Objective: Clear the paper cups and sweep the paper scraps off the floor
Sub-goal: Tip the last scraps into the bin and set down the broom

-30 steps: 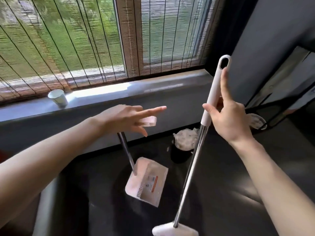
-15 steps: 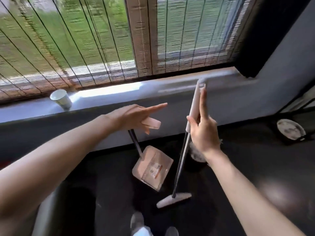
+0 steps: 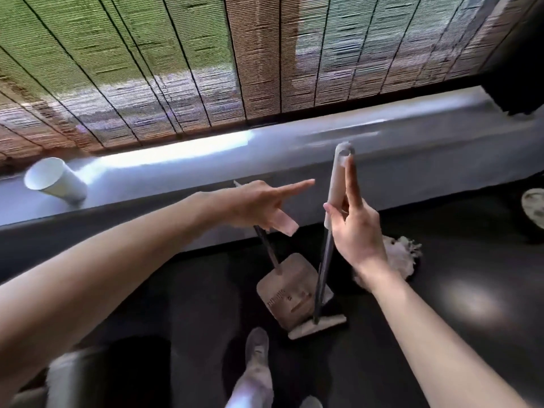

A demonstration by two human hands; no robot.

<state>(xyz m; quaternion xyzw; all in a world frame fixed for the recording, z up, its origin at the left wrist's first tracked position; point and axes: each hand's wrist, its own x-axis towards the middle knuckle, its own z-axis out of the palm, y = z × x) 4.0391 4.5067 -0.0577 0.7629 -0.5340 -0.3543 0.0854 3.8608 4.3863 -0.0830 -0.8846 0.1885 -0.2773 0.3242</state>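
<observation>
My left hand [image 3: 259,206] grips the pink handle of a dustpan [image 3: 290,293], index finger stretched out; the pan hangs low over the dark floor. My right hand [image 3: 354,228] holds the white grip of a broom [image 3: 338,184], index finger laid straight along it. The broom head [image 3: 318,325] rests on the floor just in front of the pan. A white paper cup [image 3: 54,179] lies tilted on the grey window ledge [image 3: 206,169] at far left. A heap of paper scraps [image 3: 400,254] fills a dark bin behind my right wrist.
A woven blind [image 3: 206,60] covers the window above the ledge. A round plate-like object [image 3: 534,206] sits at the right edge. My shoe [image 3: 256,347] stands near the broom head. Dark floor [image 3: 441,334] stretches to the right.
The broom has swung left towards the dustpan, and its head now sits right at the pan's edge. The view has shifted closer to the ledge. Both hands keep their holds.
</observation>
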